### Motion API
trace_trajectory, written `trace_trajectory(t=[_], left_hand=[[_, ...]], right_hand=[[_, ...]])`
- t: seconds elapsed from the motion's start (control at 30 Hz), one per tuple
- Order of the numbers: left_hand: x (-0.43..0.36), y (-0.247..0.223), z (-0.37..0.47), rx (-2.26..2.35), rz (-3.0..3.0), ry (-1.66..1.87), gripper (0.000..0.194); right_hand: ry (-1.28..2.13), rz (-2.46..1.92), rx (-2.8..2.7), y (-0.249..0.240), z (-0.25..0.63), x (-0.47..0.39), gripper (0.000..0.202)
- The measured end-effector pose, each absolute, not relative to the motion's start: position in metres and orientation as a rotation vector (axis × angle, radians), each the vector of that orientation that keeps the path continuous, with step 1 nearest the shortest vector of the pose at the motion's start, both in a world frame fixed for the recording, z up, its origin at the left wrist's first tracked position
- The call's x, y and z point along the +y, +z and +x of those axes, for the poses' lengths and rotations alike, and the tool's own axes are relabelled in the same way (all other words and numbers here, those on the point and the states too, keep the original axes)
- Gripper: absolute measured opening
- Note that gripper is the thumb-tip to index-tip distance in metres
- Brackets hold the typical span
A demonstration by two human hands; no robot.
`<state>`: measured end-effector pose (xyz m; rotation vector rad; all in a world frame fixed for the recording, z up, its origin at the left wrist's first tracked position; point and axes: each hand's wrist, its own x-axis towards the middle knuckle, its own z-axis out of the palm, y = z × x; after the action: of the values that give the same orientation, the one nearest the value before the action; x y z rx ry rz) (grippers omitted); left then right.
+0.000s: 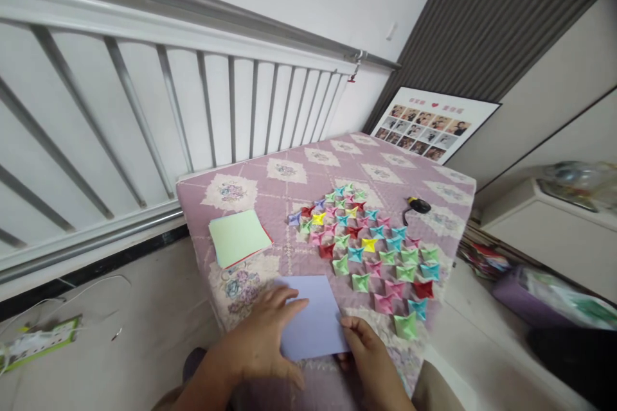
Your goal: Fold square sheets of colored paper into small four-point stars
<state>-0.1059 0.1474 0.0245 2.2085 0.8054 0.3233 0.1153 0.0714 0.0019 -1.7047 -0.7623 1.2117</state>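
A flat, square sheet of lilac origami paper lies before me at the near side of the table. The thumb and fingers of my right hand pinch its right edge. Over its left side, my left hand has its fingers spread apart; whether they touch the paper I cannot tell. Behind the left hand sits a stack of square paper, pale green on top with red showing beneath. Rows of small folded paper pieces in green, pink, blue, red and yellow stand to the right.
A purple floral quilted cloth covers the table. A small black object with a yellow part lies at its right. A white radiator runs along the wall, and a framed photo board leans at the back. A power strip lies on the floor.
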Motion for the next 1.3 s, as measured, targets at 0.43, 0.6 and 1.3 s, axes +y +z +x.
trace_trajectory(t=[0.43,0.6,1.3], left_hand=[[0.127,0.036,-0.070,0.916,2.408,0.090,0.034],[0.120,0.031,-0.074,0.818,2.305,0.217,0.037],[0.098,0.001,-0.064,1.185,2.533,0.459,0.046]], right_hand=[[0.602,-1.723,-1.588,0.026,0.135,0.041,0.058],[0.680,-1.712,-1.746,0.019,0.137,0.042,0.016],[0.676,-1.937,-1.522,0.000,0.140,0.071,0.029]])
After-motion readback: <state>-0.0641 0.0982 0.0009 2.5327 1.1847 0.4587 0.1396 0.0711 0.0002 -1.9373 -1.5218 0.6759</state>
